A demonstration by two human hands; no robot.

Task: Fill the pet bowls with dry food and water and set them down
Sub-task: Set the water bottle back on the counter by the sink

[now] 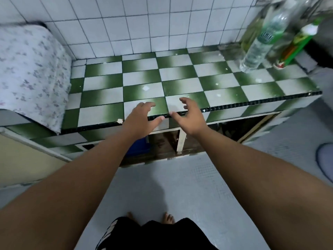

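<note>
No pet bowl or dry food shows in the head view. My left hand (142,117) and my right hand (187,114) hover side by side over the front edge of a green and white checkered tile counter (138,78). Both hold nothing, with fingers loosely spread and slightly bent. A clear plastic water bottle (259,44) with a green label stands at the counter's far right, well away from both hands.
More bottles, one with a green and orange label (297,46), crowd the far right corner. A floral cloth (30,73) covers something at the left end. Open cupboard bays (165,141) lie under the counter, with a blue container (138,147) inside. Pale tiled floor lies below.
</note>
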